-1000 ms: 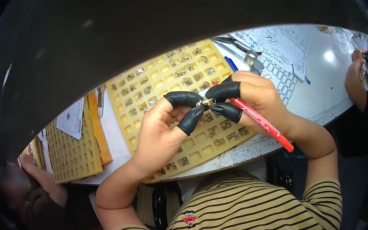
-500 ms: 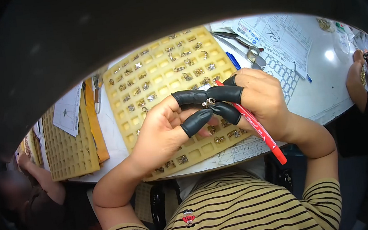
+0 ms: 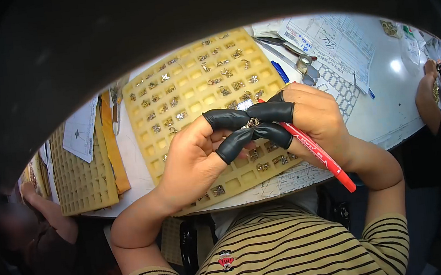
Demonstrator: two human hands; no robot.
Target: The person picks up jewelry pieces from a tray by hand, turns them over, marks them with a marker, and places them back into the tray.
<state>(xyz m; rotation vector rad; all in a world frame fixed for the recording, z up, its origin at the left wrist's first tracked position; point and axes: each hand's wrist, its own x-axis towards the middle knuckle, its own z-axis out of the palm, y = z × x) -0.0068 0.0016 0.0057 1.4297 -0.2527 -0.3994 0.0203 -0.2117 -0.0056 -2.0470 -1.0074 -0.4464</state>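
Observation:
Between the fingertips of both hands sits a small shiny metal jewelry piece (image 3: 252,123); its exact kind is too small to make out. My left hand (image 3: 195,151) pinches it from the left, with black covers on thumb and forefinger. From the other side my right hand (image 3: 311,109), also in black finger covers, pinches the same piece. A red marker pen (image 3: 318,151) is tucked in my right hand, slanting down to the right. Below both hands lies a yellow tray (image 3: 190,93) of square pockets, many holding small metal pieces.
Another yellow pocketed tray (image 3: 82,176) lies at the left under a paper sheet (image 3: 80,131). Tweezers (image 3: 276,51), a blue pen (image 3: 279,71) and printed papers (image 3: 329,45) lie at the back right. Other people's arms (image 3: 428,99) show at both sides.
The fingertips of both hands have closed nearer together around the metal piece. The red marker's lower end has swung slightly to the right.

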